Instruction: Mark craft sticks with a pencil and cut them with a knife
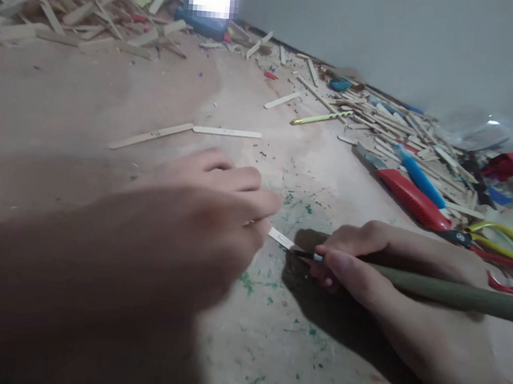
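My left hand (219, 218), blurred at the wrist, pinches a pale wooden craft stick (281, 239) with a small rectangular mark near its free end. My right hand (375, 266) is closed around a slim tool (448, 291) with a thick grey-green handle, a light collar and a dark narrow tip. That tip meets or lies very close to the end of the craft stick; exact contact is hard to make out. Beyond my left hand, two marked craft sticks (227, 132) lie almost end to end on the table. The left fingertips are partly hidden.
Green shavings (270, 299) dot the table (113, 92). On the right lie a red utility knife (413, 198), a blue pen-like object (421, 178), scissors (502, 235) and a heap of sticks (390, 125). A yellow pencil (320, 118) and another stick pile (84, 13) lie farther back.
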Demonstrator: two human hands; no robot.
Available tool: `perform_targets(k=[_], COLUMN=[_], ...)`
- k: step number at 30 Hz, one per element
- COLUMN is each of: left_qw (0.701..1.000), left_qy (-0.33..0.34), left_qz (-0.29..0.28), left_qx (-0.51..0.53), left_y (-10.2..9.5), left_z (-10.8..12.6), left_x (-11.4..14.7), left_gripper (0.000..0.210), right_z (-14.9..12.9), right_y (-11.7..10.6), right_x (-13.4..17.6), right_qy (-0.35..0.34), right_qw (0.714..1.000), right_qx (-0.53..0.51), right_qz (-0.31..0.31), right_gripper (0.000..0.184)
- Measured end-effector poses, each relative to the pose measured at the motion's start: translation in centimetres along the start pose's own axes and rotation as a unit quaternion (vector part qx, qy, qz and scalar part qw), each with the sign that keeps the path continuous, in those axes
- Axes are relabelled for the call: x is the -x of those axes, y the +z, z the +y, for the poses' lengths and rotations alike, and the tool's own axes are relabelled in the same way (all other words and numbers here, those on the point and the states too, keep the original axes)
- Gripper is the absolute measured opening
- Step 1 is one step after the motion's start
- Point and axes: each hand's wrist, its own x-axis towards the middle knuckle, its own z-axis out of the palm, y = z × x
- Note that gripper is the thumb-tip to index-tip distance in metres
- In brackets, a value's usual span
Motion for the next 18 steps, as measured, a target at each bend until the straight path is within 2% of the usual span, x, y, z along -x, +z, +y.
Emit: perform_targets(k=[3, 11, 18], left_qw=[1.000, 1.000, 1.000], left_qy=[0.023, 0.026, 0.025], left_qz=[0.003, 0.001, 0.004], left_qx=[-0.018, 0.006, 0.004], left_y=[0.16, 0.43, 0.68], left_z=[-0.67, -0.77, -1.02], left_x=[0.04, 0.18, 0.50], left_gripper=[0.032, 0.035, 0.036], right_z=[-0.10, -0.35, 0.04], right_y=[-0.05, 0.00, 0.31], right_x=[-0.14, -0.56, -0.77], right_qy=[0.009, 0.038, 0.006], right_qw=[1.000, 0.998, 0.998], right_qx=[-0.013, -0.053, -0.061], right_qz=[-0.006, -0.007, -0.009], right_gripper=[0.028, 0.018, 0.008])
